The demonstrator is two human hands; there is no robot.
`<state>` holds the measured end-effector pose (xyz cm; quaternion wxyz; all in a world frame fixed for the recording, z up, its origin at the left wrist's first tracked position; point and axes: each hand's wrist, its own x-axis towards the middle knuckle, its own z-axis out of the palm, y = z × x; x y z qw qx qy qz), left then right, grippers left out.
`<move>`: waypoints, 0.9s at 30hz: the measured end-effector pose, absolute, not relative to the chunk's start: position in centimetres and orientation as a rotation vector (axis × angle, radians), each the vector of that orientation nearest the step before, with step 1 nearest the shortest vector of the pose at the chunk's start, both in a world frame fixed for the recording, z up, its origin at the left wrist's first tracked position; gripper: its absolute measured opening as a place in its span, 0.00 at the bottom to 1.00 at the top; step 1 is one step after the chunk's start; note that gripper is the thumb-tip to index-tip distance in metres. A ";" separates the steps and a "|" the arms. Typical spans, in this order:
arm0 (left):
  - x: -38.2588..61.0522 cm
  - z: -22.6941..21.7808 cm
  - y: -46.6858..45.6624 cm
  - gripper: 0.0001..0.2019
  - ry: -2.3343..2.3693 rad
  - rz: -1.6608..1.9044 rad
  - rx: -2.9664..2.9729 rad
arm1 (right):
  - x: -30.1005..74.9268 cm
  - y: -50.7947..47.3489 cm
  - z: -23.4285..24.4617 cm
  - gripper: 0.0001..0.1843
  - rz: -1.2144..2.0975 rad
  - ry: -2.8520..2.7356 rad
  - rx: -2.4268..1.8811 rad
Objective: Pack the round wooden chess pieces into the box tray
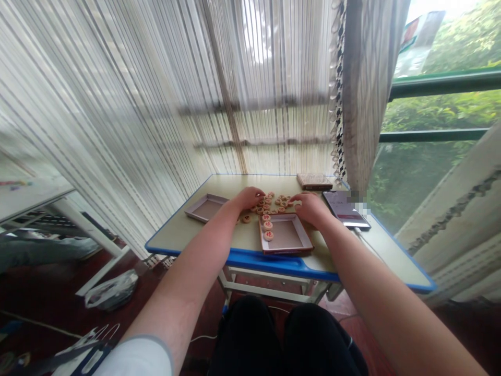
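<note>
Several round wooden Chinese chess pieces (282,210) lie in a loose heap on the table. Over the heap's left side, my left hand (249,198) reaches in with fingers bent and a little apart; its fingertips are at the pieces, and no piece shows held. From the right, my right hand (310,206) stretches its fingers to the pieces on that side, with nothing seen in its grasp. An open shallow box (287,241) sits in front of the heap. Inside, along its left wall, 3 chess pieces (268,226) with red characters form a column.
A second shallow tray (203,207) lies at the left, partly behind my left forearm. A flat closed box (314,181) is at the back right. A tablet or large phone (346,209) with a white cable (368,243) lies at the right. The blue-edged table (172,232) stands before curtains.
</note>
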<state>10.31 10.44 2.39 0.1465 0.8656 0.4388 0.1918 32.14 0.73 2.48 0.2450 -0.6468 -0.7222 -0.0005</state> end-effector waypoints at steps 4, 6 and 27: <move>10.2 2.4 10.3 0.13 1.296 0.621 2.555 | 33.2 1.1 2.0 0.20 0.086 -1.817 -1.972; 10.1 2.2 10.4 0.14 1.294 0.664 2.530 | 33.4 1.1 2.0 0.21 0.228 -1.746 -2.010; 11.7 1.7 10.3 0.19 1.119 0.523 2.597 | 34.3 0.9 3.3 0.21 0.784 -1.491 -1.828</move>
